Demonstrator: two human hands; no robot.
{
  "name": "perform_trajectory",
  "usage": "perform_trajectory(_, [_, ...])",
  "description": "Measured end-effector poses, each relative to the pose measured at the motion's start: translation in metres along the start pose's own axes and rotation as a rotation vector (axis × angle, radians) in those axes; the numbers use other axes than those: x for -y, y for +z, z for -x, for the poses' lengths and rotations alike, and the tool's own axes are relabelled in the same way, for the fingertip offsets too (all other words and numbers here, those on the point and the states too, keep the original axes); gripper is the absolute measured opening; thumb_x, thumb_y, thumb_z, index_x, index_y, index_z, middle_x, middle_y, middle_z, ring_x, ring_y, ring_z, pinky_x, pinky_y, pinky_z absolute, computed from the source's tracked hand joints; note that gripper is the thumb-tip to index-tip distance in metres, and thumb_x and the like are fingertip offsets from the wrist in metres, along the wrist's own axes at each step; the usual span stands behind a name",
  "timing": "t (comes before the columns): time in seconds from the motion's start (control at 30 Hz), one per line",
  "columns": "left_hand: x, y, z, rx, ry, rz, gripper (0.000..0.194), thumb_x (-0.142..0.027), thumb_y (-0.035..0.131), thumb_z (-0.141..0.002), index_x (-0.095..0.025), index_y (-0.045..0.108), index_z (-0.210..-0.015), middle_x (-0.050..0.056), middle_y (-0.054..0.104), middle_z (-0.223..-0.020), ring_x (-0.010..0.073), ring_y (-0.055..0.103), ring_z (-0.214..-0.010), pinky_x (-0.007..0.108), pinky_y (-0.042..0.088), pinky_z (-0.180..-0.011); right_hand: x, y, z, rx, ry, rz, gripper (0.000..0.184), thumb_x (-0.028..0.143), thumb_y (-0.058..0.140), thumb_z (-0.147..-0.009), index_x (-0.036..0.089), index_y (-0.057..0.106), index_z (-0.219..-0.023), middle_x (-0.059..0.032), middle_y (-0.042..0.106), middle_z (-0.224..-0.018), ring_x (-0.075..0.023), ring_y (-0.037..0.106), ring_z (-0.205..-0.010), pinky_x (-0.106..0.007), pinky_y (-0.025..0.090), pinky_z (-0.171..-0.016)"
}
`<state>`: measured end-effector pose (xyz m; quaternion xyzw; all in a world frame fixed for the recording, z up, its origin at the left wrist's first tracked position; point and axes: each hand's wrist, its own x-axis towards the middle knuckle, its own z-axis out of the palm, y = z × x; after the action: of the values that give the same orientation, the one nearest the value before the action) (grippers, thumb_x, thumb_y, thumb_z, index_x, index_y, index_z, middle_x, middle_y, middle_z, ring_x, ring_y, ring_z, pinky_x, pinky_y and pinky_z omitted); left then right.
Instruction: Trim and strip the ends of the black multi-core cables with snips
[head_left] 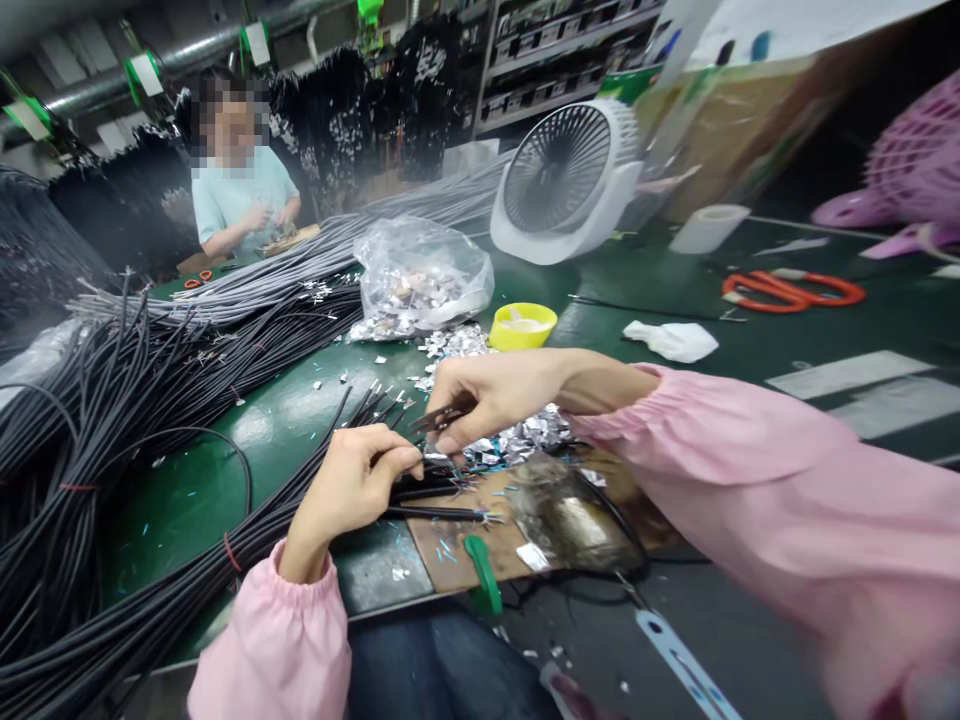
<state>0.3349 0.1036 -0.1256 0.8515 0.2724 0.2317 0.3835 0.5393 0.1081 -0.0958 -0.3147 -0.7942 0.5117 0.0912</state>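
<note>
My left hand [352, 478] is closed in a pinch at the stripped end of a black cable, above a bundle of black cables [300, 500]. My right hand [484, 395] is closed around a small dark metal tool with pointed tips [442, 412]; its exact kind is unclear. The tips are close to my left fingertips, where a bit of silver foil and thin wires show. Below my hands, cable ends with bared coloured wires [487, 516] lie over a brown board [442, 550]. Silver foil scraps [536, 432] are heaped behind my right wrist.
Black cables [67, 500] are piled at left, with grey cables [315, 250] behind. A clear bag of scraps [420, 275], yellow dish [523, 326], white fan [562, 185] and orange-handled scissors [795, 290] occupy the green table [285, 400]. Another person [244, 190] sits across.
</note>
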Motion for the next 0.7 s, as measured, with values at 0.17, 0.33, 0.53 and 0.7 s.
perform_trajectory(0.17, [-0.001,0.0,0.0,0.047,-0.018,-0.034,0.028,-0.019,0.045,-0.084,-0.014,0.061,-0.062,0.0,0.059,-0.06,0.0108,0.051,-0.057,0.021,0.035,-0.057,0.0,-0.002,-0.004,0.064,0.031,-0.009,0.039,0.046,0.062,-0.074,0.007,0.065,-0.068,0.004,0.048,-0.049,-0.0035,0.032,-0.04,-0.017,0.025,-0.036])
perform_trajectory(0.33, [-0.004,0.002,0.0,0.079,-0.033,-0.072,0.027,-0.017,0.046,-0.083,-0.014,0.06,-0.06,0.0,0.059,-0.061,0.0109,0.053,-0.059,0.02,0.036,-0.059,-0.001,-0.001,-0.007,0.137,0.009,-0.014,0.031,0.037,0.059,-0.075,0.007,0.066,-0.07,0.0031,0.051,-0.052,-0.0037,0.033,-0.041,-0.016,0.026,-0.037])
perform_trajectory(0.53, [-0.005,0.003,0.0,0.111,-0.055,-0.081,0.026,-0.017,0.048,-0.082,-0.015,0.059,-0.058,-0.001,0.057,-0.058,0.0097,0.05,-0.056,0.02,0.034,-0.056,-0.002,0.011,-0.01,0.0,0.034,0.06,0.011,0.013,0.052,-0.06,0.008,0.062,-0.061,0.0081,0.032,-0.047,-0.0035,0.026,-0.042,-0.016,0.019,-0.037])
perform_trajectory(0.7, [-0.003,0.001,0.0,-0.024,-0.045,-0.04,0.03,-0.019,0.044,-0.084,-0.015,0.058,-0.058,-0.002,0.055,-0.056,0.0091,0.048,-0.055,0.02,0.033,-0.055,-0.001,0.014,-0.002,-0.16,-0.038,0.104,0.024,0.025,0.053,-0.073,0.006,0.067,-0.071,0.0034,0.044,-0.053,-0.0066,0.036,-0.049,-0.018,0.029,-0.045])
